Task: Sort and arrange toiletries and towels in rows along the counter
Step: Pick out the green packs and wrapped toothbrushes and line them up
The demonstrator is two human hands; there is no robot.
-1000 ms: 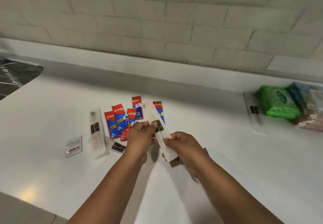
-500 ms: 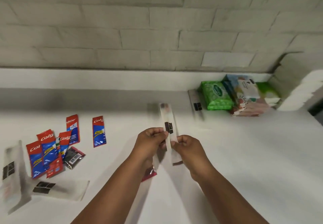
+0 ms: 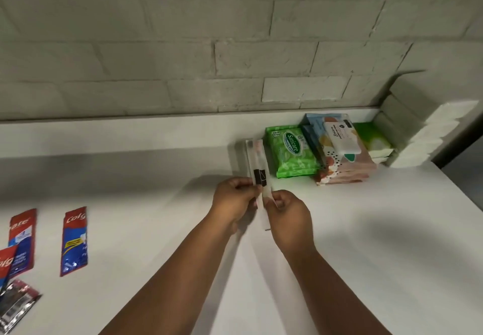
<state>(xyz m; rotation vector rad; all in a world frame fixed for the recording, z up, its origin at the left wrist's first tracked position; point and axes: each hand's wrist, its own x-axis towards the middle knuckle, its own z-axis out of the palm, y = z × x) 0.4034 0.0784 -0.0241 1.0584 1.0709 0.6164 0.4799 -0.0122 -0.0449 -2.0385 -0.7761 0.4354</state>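
**Item Count and Orientation at the Counter**

We counted two hands in the head view. The left hand (image 3: 235,198) and the right hand (image 3: 288,217) both pinched one wrapped toothbrush packet (image 3: 261,177), fingers curled against its lower half from either side. Whether the packet touched the counter (image 3: 366,256) or stood slightly above it, we could not tell.

We could not separate the held packet from any second one lying beneath it; a clear wrapper edge (image 3: 249,149) showed just to its left near the backsplash, so the count was at least one, possibly two.

The packet's long axis ran front to back, nearly perpendicular to the brick wall (image 3: 235,47). Its far end pointed toward the wall, its near end toward us. A dark label band (image 3: 260,177) crossed it just above the fingers.

Immediately right of the packet we counted one green wipes pack (image 3: 292,151), lying flat. Right of that stood a stack of patterned wipes packs (image 3: 342,151); we could not count its layers reliably. A further green item (image 3: 373,138) lay behind it, and folded white towels (image 3: 439,136) were stacked against the corner; their number was unclear.

At the left edge we counted three red-and-blue toothpaste sachets (image 3: 74,240), one partly cut off, their long axes also front to back. One dark foil sachet (image 3: 15,306) lay below them.
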